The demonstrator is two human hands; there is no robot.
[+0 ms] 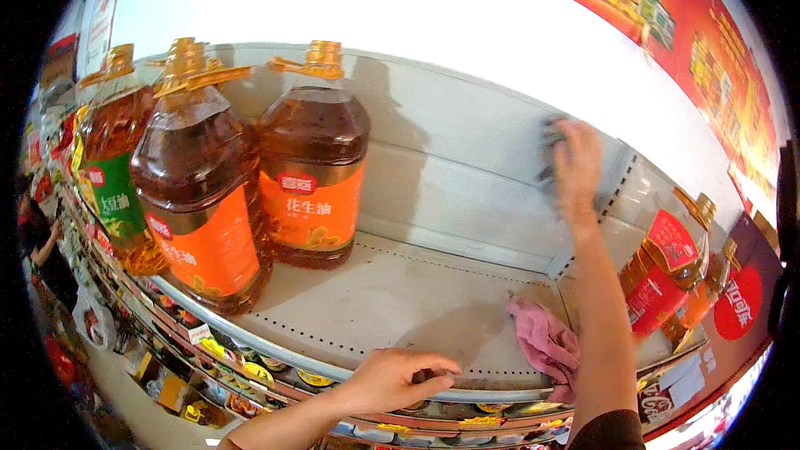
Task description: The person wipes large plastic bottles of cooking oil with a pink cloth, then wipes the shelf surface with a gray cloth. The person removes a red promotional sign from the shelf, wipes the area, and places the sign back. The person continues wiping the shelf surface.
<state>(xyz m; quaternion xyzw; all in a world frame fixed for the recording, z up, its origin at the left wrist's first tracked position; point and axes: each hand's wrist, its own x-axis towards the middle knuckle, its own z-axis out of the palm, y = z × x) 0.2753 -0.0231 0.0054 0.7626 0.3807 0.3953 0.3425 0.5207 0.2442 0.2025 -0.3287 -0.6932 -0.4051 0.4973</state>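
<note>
My right hand (578, 159) reaches up to the grey back panel (462, 131) of a store shelf, pressing a dark, blurred cloth or pad (550, 153) against it. Over the shelf's front edge, my left hand (406, 378) hovers with fingers loosely curled and nothing visible in them. A pink cloth (545, 340) lies crumpled on the perforated metal shelf board (400, 319), partly hanging over the front edge beside my right forearm. Large cooking oil bottles with orange labels (312, 200) (200, 237) stand at the left, next to a green-labelled one (119, 194).
More oil bottles (665, 269) stand at the right, beside a dark red panel (737, 306). Packaged goods fill the lower shelves (262, 375). Cardboard boxes (172, 394) sit on the floor at lower left, and a person (44, 244) is at the far left.
</note>
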